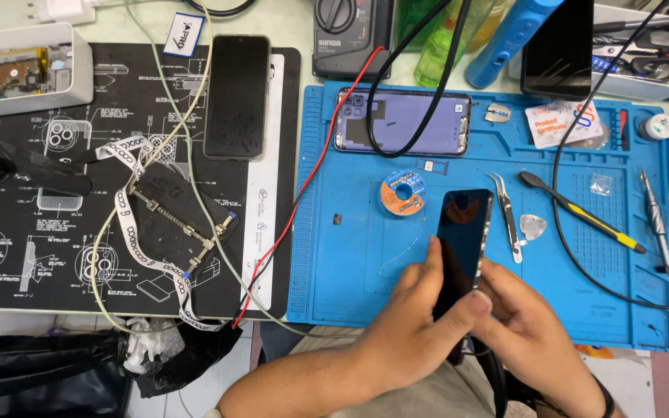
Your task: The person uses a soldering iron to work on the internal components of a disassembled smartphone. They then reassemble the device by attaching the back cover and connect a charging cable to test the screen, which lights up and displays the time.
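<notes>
Both my hands hold a dark smartphone point(464, 232) upright over the near edge of the blue work mat point(350, 271), its black screen facing me. My left hand point(415, 317) wraps its lower left side, with a finger lying on the glass and the thumb across the bottom. My right hand point(524, 317) grips the lower right edge. Just right of the phone lie metal tweezers point(507, 213) and a grey triangular pick point(533, 226). A small spool of wire point(402, 193) sits to the phone's left.
An opened phone body point(402, 122) lies at the mat's far side under black and red cables. A black-and-yellow pry tool point(582, 210) and a screwdriver point(657, 220) lie at the right. On the black diagram mat point(40, 232) sit another dark phone point(237, 97) and a metal clamp fixture point(179, 224).
</notes>
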